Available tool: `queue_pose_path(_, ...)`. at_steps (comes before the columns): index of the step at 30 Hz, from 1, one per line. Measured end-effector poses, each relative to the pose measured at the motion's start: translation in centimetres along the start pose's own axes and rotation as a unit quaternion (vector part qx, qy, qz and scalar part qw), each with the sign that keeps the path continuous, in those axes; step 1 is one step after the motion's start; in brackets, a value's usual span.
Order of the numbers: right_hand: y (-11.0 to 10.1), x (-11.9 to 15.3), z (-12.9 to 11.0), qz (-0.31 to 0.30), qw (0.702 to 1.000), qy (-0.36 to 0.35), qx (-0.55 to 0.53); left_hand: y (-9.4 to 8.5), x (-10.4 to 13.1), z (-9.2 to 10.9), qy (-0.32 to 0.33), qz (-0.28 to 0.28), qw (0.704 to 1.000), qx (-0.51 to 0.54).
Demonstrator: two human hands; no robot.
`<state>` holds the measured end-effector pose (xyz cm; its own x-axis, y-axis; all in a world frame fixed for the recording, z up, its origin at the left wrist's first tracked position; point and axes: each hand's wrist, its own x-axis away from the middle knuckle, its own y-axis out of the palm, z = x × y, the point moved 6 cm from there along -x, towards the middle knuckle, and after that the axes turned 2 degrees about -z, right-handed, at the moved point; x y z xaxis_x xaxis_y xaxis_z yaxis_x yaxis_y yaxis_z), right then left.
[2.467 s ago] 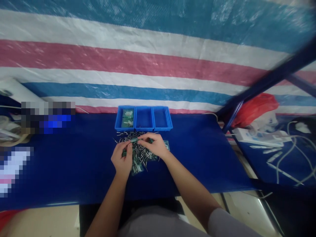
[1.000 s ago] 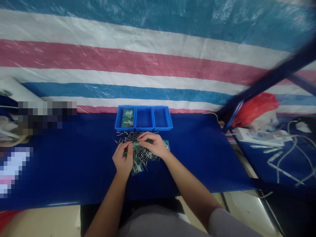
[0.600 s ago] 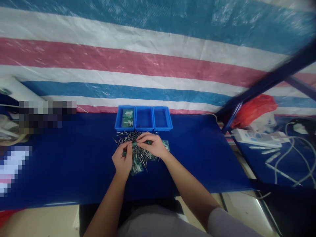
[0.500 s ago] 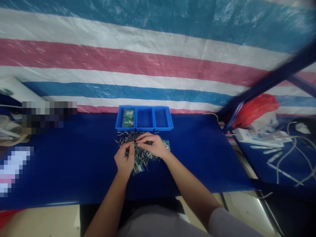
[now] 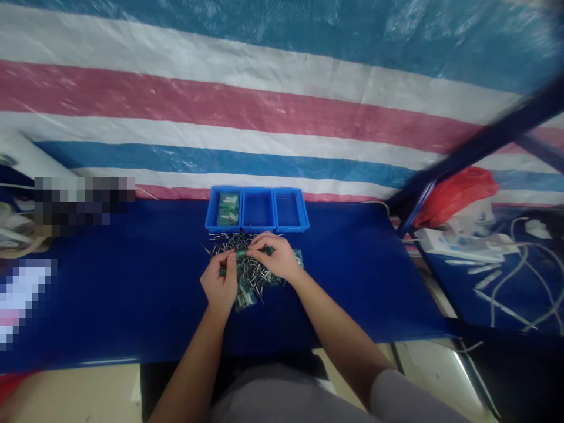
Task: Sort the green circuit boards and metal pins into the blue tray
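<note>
My left hand (image 5: 219, 281) and my right hand (image 5: 277, 256) meet over the table, fingers closed in a pinch. Stretched between their fingertips is a small green plastic packet (image 5: 241, 254); its contents are too small to make out. Below and around the hands lies a loose pile of thin metal bits (image 5: 259, 277), dark and silvery, partly covered by my fingers. A clear-green packet (image 5: 245, 299) with pale pieces inside rests at the pile's near edge. Another packet (image 5: 298, 257) shows beyond my right wrist.
Three joined blue bins stand behind the pile. Green packets lie in the left bin (image 5: 208, 218); the middle bin (image 5: 258, 210) and right bin (image 5: 291, 211) sit beside it. A blue frame post (image 5: 416, 208), red bag (image 5: 462, 191) and white cables (image 5: 497, 288) are at right.
My hands have drawn slightly apart, the left one shifting a little left. More of the green packet now shows between the fingertips.
</note>
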<state>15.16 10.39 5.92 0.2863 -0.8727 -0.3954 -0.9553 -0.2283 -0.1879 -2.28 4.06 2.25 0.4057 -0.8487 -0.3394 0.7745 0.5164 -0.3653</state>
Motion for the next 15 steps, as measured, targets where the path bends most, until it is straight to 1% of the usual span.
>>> queue_pose_path(2, 0.05, -0.02, -0.12, -0.005, 1.0, 0.007, 0.006, 0.05, -0.03, 0.06, -0.001, -0.004, 1.0, -0.002)
queue_pose_path(5, 0.36, -0.11, -0.25, -0.036, 0.999, 0.015, 0.005, 0.09, -0.1, 0.1, -0.001, -0.008, 1.0, -0.001)
queue_pose_path(7, 0.46, -0.16, -0.25, -0.045, 0.999, 0.014, 0.001, 0.05, -0.14, 0.09, -0.003, -0.009, 1.0, 0.004)
queue_pose_path(15, 0.17, -0.1, -0.01, -0.023, 1.0, 0.001, 0.014, 0.03, -0.12, -0.27, -0.004, -0.004, 1.0, 0.022)
